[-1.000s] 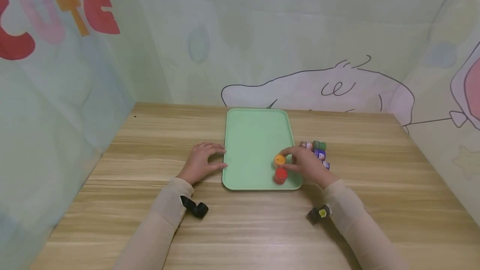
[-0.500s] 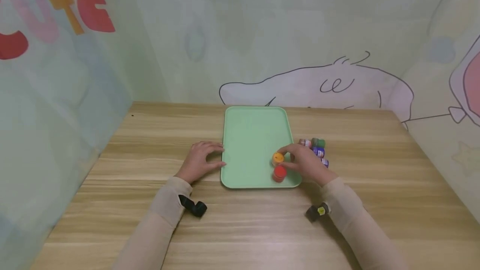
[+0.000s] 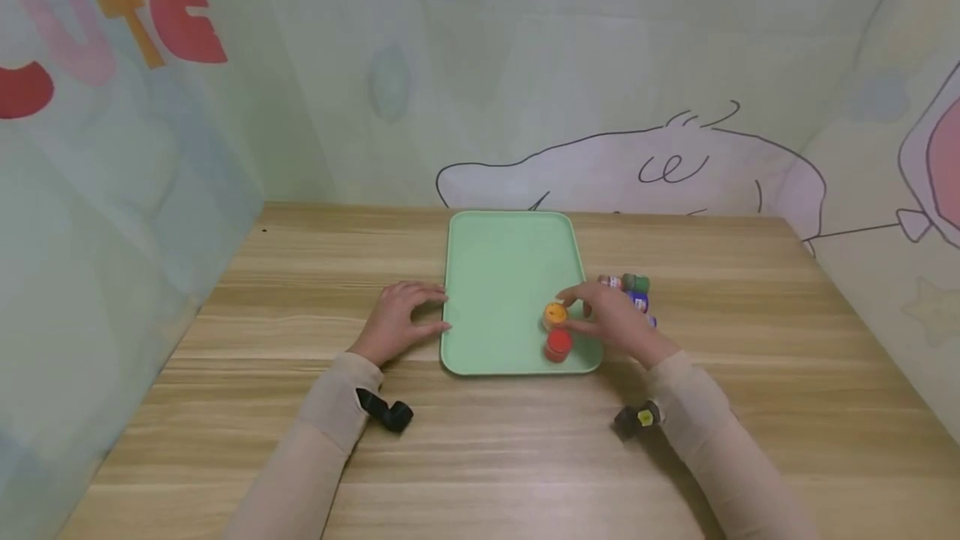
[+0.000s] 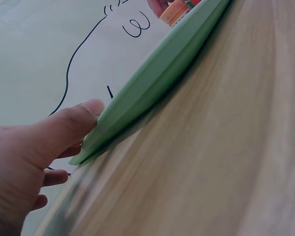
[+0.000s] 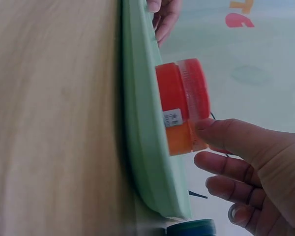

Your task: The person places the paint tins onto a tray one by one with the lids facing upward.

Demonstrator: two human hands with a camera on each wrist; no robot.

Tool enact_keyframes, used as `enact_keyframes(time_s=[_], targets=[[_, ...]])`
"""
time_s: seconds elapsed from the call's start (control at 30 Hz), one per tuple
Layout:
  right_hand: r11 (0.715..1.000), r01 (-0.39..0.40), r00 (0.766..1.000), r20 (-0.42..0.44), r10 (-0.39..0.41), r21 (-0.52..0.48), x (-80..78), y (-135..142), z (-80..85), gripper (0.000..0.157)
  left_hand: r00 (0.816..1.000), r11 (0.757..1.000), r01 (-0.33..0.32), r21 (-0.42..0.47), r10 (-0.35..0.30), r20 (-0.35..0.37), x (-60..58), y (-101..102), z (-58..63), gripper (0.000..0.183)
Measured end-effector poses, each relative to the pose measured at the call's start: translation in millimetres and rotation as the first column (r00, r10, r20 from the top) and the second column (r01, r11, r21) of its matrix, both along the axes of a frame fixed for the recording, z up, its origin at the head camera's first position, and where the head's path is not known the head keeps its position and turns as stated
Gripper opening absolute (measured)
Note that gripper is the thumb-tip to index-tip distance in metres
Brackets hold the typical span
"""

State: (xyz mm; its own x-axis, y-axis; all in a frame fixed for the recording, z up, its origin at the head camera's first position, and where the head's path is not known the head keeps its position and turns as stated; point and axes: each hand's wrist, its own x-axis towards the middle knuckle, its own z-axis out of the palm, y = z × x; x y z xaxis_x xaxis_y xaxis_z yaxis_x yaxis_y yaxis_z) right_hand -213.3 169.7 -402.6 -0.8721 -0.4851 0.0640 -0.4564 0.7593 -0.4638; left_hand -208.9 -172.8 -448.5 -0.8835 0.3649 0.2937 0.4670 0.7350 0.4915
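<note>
A small paint pot with an orange lid point(image 3: 555, 314) stands upright on the green tray point(image 3: 502, 261), near its right side. My right hand point(image 3: 611, 323) reaches over the tray's right edge and pinches this pot between thumb and index finger. In the right wrist view, the thumb lies at the orange pot's lid, while the other fingers are loosely bent. Touching the orange pot, a red paint pot point(image 5: 172, 88) stands closer to me. My left hand point(image 3: 397, 315) rests at the tray's left edge, thumb and fingers spread along the rim.
Several more paint pots lie to the right of the tray, partly hidden behind my right hand, among them a green pot point(image 3: 636, 282) and a blue pot point(image 3: 639, 300). A wooden table point(image 3: 480, 457) carries everything, with a printed cloth point(image 3: 337, 90) behind it.
The head view has shifted slightly. My right thumb and index finger have spread a little at the orange pot. Both pots and my left hand keep their places on the tray.
</note>
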Motion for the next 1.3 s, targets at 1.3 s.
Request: enact_keyframes(time_s=[1.3], targets=[[0.958,0.124,0.984,-0.154,-0.085,0.260,-1.4,34,16.1,0.035,1.000,1.000,0.000,0.004,0.000,-0.012,-0.8,0,-1.1,0.044]])
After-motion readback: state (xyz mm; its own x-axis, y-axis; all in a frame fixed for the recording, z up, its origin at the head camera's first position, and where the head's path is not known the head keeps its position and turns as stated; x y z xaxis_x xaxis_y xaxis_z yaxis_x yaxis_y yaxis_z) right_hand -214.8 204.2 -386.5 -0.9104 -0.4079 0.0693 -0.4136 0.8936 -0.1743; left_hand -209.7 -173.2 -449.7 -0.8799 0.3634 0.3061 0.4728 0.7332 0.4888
